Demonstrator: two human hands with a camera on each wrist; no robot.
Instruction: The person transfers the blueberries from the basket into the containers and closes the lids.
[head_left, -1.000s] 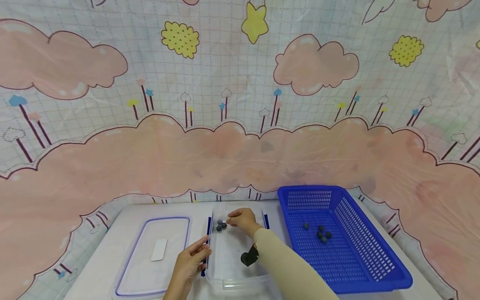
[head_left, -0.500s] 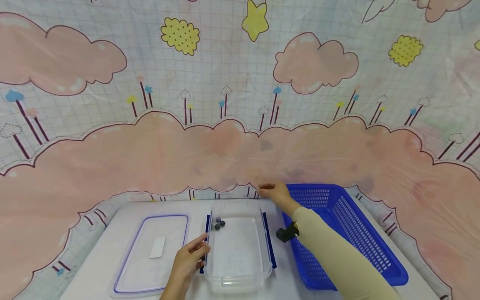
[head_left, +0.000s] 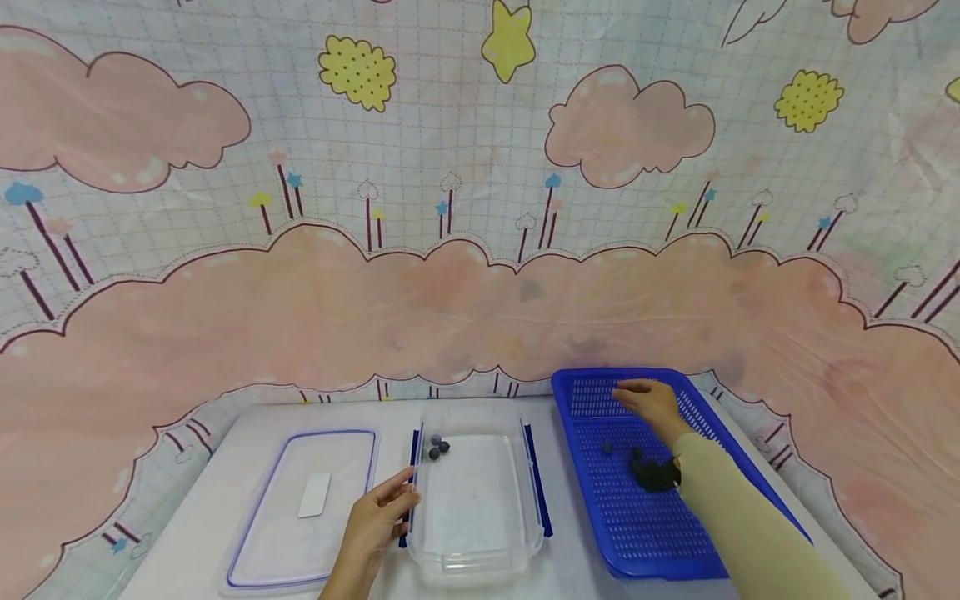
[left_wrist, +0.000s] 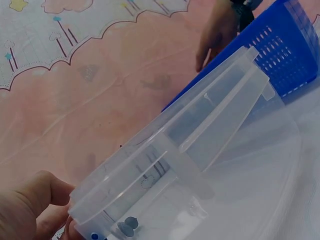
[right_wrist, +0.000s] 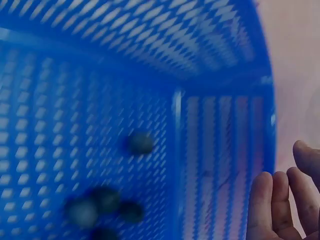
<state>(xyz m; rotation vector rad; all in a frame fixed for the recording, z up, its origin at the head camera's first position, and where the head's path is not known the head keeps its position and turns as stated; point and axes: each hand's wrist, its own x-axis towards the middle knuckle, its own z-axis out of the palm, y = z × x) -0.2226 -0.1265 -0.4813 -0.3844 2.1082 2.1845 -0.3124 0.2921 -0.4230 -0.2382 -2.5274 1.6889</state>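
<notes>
We record: left hand (head_left: pixel 378 510) pinching the clear plastic box (head_left: pixel 480 500) at its nine o'clock, three blueberries (head_left: pixel 435 453) inside near ten-thirty; right hand (head_left: pixel 654 406), loosely spread, above the blue basket (head_left: pixel 637 542) at the box's three o'clock.

No readable text, brand or number in head, left wrist or right wrist view. Closest to a label: plain white rectangle (head_left: pixel 314 495) near the middle of the clear lid (head_left: pixel 277 533), lid at 9 o'clock from the clear box (head_left: pixel 476 500). Can't make out any characters on it. Clear box: no legible marking. Blue basket (head_left: pixel 648 533), at 3 o'clock from the box: same. Wall cloth (head_left: pixel 480 321) at 12 o'clock has printed drawings, no letters or digits I can read. Right wrist view is blurred, so small print there can't be judged.
</notes>
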